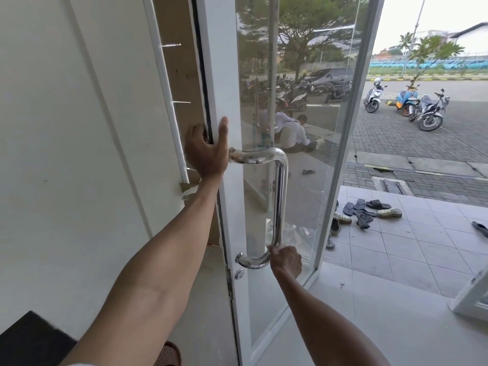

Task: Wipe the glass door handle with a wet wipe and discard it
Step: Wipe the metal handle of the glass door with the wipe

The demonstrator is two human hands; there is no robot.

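holding handle [280,196] lower bend w/ R grip [286,261], curled tight, wipe not visible in fist | step: wiping bar, prob low end | next: slide up twd top bend, firm pressure | steadying door [221,75] edge w/ L grip [208,151], clamped above-left of R grip | beyond R grip: sandals [369,211], scooters [408,100], not in way

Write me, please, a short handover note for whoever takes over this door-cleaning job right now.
Left hand: grips the edge of the white door frame, thumb up along its front, steadying it.
Right hand: fingers curled round the lower bend of the chrome handle; the wipe is not clearly visible under them.
Done: wiping is under way, now at the bottom end of the bar.
Left: the top arm shows dull marks near its mount, so it probably needs a pass; then discard the wipe.
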